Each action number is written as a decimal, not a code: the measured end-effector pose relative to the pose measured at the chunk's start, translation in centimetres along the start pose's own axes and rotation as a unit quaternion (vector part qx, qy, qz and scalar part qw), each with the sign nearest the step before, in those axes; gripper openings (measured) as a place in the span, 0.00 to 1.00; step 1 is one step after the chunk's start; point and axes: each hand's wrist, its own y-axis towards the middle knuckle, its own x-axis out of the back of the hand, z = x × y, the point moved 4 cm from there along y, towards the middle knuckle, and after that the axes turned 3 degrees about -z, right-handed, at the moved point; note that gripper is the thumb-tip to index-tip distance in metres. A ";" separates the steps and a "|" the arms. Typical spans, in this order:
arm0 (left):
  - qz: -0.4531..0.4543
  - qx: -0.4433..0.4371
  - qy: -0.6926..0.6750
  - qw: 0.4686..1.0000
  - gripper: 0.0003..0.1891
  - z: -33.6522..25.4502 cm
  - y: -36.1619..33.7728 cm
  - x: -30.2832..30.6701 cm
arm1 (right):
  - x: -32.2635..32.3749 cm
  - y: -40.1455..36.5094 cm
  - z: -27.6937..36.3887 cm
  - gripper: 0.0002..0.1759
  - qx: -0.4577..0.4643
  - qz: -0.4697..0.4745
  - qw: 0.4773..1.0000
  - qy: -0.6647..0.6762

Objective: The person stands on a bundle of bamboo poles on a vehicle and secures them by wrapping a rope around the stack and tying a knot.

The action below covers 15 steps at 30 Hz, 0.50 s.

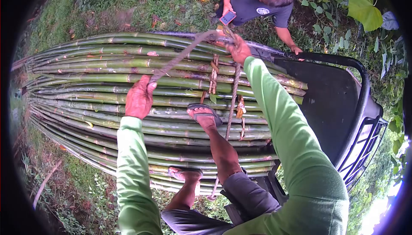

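Many long green bamboo poles (171,91) lie side by side in a load beneath me. My left hand (139,97) is closed over the middle of the load, gripping a thick grey rope (184,54). That rope arcs up to the load's far edge, where my right hand (239,49) is closed around it. Below my right hand a taut rope stretch (233,102) runs across the poles toward me. Strip ties (213,74) bind some poles just left of it. Part of the rope behind my right fingers is hidden.
My sandalled feet (204,114) stand on the poles. At right is a vehicle's dark panel (324,93) with a black tubular rail (362,70). Beyond the load, another person (262,3) holds a phone (228,18) and touches the rail. Grass and leafy plants surround everything.
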 end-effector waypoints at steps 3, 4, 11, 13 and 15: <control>0.019 -0.028 0.038 0.999 0.09 -0.5 -0.1 0.2 | -0.4 -2.3 -4.2 0.33 -0.045 0.093 0.995 -0.006; 0.023 -0.044 0.047 0.998 0.09 -0.8 -0.4 0.4 | -0.3 -3.1 -5.3 0.33 -0.058 0.134 0.989 -0.020; 0.172 -0.033 -0.051 0.983 0.08 -8.2 -3.6 0.4 | -4.7 -10.4 5.4 0.23 -0.470 0.193 0.748 0.426; 0.162 -0.038 -0.098 0.981 0.07 -10.1 -4.7 0.2 | -6.2 -9.5 6.2 0.20 -0.388 0.185 0.733 0.528; 0.124 -0.041 -0.153 0.980 0.07 -10.7 -5.7 -0.4 | -6.7 -8.4 5.8 0.13 -0.348 0.095 0.736 0.573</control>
